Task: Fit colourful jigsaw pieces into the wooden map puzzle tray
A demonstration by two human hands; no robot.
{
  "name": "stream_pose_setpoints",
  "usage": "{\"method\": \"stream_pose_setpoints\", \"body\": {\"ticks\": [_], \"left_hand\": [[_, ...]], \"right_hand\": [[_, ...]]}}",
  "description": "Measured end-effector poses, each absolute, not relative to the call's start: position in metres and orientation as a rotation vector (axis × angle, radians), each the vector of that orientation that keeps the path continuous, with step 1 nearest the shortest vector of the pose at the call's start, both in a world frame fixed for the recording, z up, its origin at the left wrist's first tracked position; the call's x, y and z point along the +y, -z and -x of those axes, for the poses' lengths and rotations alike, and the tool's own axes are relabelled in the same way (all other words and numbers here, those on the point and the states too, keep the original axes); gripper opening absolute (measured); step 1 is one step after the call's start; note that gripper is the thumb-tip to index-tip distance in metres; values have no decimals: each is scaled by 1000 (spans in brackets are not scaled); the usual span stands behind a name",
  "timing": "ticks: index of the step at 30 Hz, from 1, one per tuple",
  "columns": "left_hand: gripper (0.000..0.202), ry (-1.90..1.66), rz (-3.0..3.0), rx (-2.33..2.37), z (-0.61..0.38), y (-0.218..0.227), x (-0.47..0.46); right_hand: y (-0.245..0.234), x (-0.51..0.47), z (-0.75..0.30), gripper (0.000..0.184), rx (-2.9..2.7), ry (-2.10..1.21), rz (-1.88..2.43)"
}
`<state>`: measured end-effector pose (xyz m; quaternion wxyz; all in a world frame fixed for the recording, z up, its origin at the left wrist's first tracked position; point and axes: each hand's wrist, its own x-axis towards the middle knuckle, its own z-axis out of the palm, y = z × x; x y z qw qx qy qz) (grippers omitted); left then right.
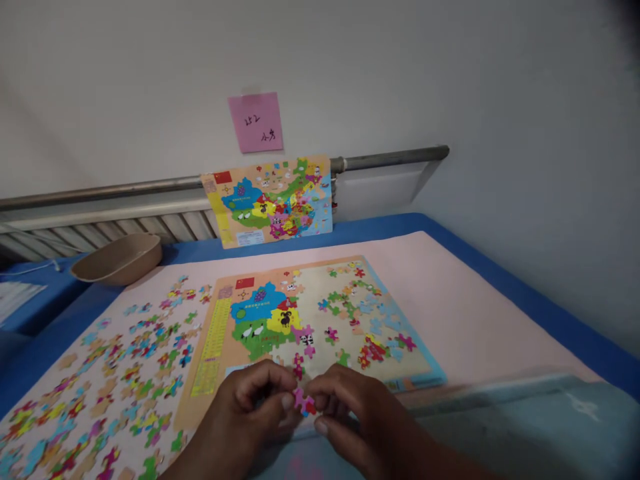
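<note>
Near the front edge of the puzzle board [320, 280], my left hand [255, 403] and my right hand [355, 410] come together. Between their fingertips is a small pink, red and blue jigsaw piece [304, 402], pinched from both sides. The board's left part is filled in as a map, with blue, green and yellow regions and a flag. Its right part shows bare backing with loose clusters of pieces, among them a red cluster [371, 351] and a panda piece [307, 339]. A pink and red piece [299, 365] lies just beyond my fingers.
Many loose jigsaw pieces [135, 373] spread over the pink cloth on the left. A brown basin [120, 259] stands at the back left. The printed reference map [273, 203] leans upright against the pipe [395, 160]. A pink note [256, 123] is stuck to the wall.
</note>
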<state>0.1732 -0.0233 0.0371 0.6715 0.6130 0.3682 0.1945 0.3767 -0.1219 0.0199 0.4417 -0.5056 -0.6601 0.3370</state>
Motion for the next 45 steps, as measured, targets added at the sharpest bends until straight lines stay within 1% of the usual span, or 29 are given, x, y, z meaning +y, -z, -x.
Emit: {"method": "stream_pose_setpoints", "body": {"ticks": [3, 5, 8, 13, 19, 25, 28, 32, 37, 42, 45], "left_hand": [[31, -443, -1262, 790, -174, -38, -25], [29, -439, -1245, 766, -175, -39, -25], [23, -433, -1256, 749, -176, -41, -23], [25, -423, -1273, 793, -176, -40, -22], [29, -440, -1260, 826, -178, -38, -22], [34, -421, -1211, 835, -181, -38, -23], [36, -393, -1201, 830, -180, -37, -23], [29, -355, -1289, 799, -177, -37, -24], [12, -336, -1742, 786, -171, -41, -24], [17, -318, -1894, 742, -168, -37, -24], [16, -343, -1876, 737, -168, -34, -26]], "right_hand": [[-18, -121, -377, 24, -1714, -793, 1287], [-17, -120, -377, 17, -1746, -771, 1297], [-15, -119, -377, 13, -1764, -745, 1296], [-14, -117, -376, 23, -1735, -778, 1322], [-15, -117, -375, 22, -1696, -779, 1369], [-17, -117, -374, 28, -1702, -754, 1354], [-15, -117, -375, 26, -1709, -768, 1356], [-11, -119, -378, 21, -1770, -751, 1328], [-8, -122, -382, 26, -1851, -731, 1301], [-3, -121, -384, 21, -1819, -670, 1293], [-2, -121, -385, 17, -1812, -667, 1294]]}}
